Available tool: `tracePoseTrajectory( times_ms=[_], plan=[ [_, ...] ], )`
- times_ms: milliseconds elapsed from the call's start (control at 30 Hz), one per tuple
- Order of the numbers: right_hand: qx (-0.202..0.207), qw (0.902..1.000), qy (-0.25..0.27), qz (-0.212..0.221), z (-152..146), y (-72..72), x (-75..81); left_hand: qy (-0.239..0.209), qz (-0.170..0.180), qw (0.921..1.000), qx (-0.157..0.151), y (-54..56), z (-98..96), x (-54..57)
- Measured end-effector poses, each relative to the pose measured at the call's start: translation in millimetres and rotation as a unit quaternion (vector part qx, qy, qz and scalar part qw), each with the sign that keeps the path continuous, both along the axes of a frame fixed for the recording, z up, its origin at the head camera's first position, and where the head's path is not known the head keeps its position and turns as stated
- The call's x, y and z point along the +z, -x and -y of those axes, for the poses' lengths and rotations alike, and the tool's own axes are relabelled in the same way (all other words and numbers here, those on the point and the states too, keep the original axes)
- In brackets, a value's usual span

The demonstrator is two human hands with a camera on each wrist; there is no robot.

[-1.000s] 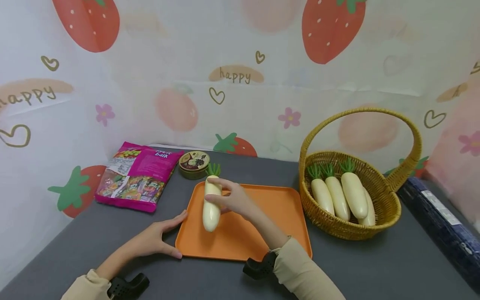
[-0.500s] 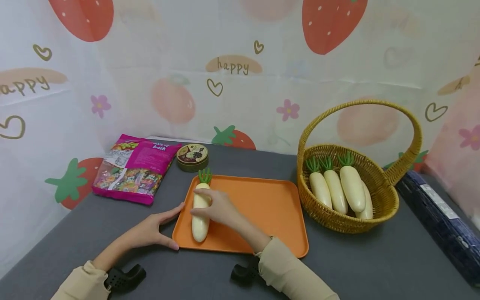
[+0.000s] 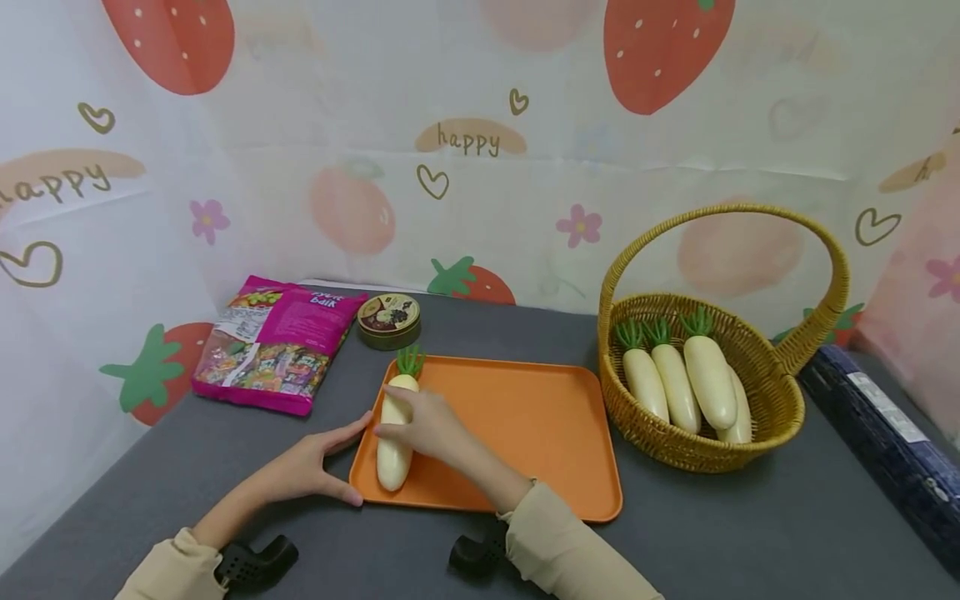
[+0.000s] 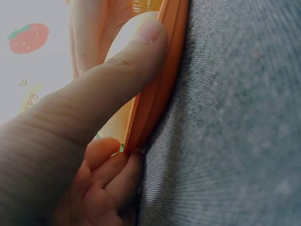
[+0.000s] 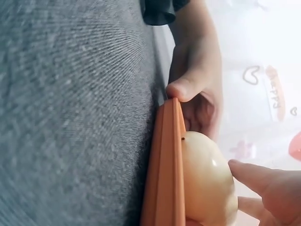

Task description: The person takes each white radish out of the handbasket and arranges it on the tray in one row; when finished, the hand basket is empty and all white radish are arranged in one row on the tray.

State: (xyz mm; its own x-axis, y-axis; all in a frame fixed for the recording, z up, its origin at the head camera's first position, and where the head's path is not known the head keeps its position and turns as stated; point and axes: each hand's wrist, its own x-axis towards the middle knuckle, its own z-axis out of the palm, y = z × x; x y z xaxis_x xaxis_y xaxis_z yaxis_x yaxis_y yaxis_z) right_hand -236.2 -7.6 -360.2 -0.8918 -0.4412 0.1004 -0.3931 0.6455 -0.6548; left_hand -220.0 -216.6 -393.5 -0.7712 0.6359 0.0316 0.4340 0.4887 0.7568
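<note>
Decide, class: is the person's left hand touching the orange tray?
Touching. The left wrist view shows the left hand against the orange tray: thumb on its rim, fingers at its edge.

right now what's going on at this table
A person is setting a white radish down along the left side of an orange tray on a grey table. The right hand rests over the radish, which lies on the tray, while the left hand steadies the tray's left edge. More radishes lie in a wicker basket to the right. A pink snack bag and a round tin sit behind the tray.
</note>
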Motion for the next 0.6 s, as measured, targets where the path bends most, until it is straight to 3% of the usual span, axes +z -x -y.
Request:
tracePoseTrajectory(
  times_ms=[167, 600],
  plan=[
    [0.006, 0.9995, 0.018, 0.025, -3.5, -3.8, -1.6, 0.002, 0.009, 1.0000, -0.002, -2.2, -0.4, 0.4],
    [0.010, 0.9985, 0.010, 0.053, -13.5, -7.4, 15.2, 0.017, 0.012, 0.9997, 0.016, -2.7, 0.9, 2.9]
  ],
)
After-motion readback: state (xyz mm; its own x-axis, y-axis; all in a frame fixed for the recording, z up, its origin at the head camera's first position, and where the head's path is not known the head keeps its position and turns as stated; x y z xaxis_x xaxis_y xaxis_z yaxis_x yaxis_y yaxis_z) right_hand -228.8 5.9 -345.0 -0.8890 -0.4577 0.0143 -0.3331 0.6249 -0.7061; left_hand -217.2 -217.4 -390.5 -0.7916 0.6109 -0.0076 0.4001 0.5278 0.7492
